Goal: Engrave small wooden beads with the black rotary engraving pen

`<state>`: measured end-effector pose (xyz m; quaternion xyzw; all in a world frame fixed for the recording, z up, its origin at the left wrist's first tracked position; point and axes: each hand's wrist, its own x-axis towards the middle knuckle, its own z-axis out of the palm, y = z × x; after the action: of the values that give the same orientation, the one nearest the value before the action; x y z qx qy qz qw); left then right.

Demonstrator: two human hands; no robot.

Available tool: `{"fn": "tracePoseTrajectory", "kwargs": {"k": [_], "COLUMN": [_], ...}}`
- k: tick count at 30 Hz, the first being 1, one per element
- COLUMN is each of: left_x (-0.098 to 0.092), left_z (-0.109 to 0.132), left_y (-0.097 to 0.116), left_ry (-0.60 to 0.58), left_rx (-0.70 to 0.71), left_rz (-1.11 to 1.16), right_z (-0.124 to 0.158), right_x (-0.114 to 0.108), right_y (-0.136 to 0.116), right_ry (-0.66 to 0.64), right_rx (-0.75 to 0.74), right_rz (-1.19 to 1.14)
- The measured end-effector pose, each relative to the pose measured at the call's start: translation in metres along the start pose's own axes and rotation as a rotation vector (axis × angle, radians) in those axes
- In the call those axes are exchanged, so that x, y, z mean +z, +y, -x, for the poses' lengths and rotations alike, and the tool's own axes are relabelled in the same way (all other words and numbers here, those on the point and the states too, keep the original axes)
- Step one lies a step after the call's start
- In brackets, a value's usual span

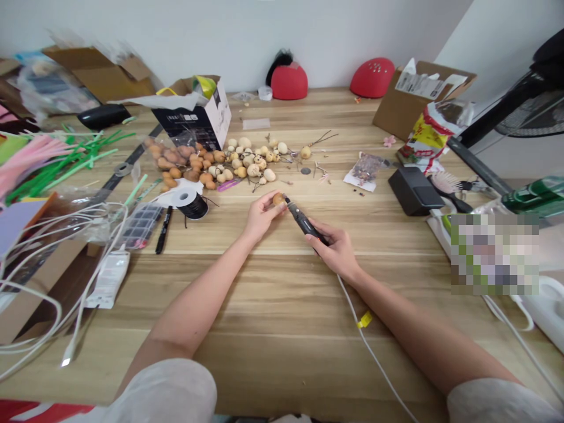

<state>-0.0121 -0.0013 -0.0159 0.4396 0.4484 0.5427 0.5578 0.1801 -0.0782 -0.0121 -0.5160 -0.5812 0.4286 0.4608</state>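
My left hand (261, 215) pinches a small round tan nut (278, 199) just above the wooden table (282, 329). My right hand (335, 249) grips a black pen-shaped rotary tool (304, 221), and the tool's tip touches the nut. A white cable (370, 346) with a yellow tag runs from the tool back toward me. Just beyond my hands lies a pile of several brown and pale nuts (229, 164).
A spool of black cord (191, 204) and a black marker (163, 229) lie to the left, near white cables and green and pink sticks. Cardboard boxes stand at the back left and right. A black box (414, 189), a hairbrush and a snack bag sit at right.
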Motion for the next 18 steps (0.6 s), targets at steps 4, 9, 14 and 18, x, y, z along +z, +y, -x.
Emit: {"fn": "tracePoseTrajectory", "kwargs": {"k": [4,9,14,18], "left_x": [0.0000,-0.0002,0.0005,0.0011], "left_z": [0.0001,0.0003,0.0011,0.0008], "left_y": [-0.0001,-0.0002,0.0009,0.0011], "left_ry": [0.003,-0.006,0.014,0.021], "left_rx": [-0.001,-0.006,-0.023,-0.025], "left_rz": [0.019,0.010,0.031,0.040], "right_z": [0.0006,0.0008,0.0002,0.0005], "right_x": [-0.0003,-0.0003,-0.0006,-0.0002], "right_y": [-0.0001,0.0008,0.0012,0.0002], "right_ry": [0.000,0.001,0.004,0.011], "right_rx": [0.001,-0.007,-0.003,-0.007], "right_rz": [0.006,0.023,0.012,0.013]}}
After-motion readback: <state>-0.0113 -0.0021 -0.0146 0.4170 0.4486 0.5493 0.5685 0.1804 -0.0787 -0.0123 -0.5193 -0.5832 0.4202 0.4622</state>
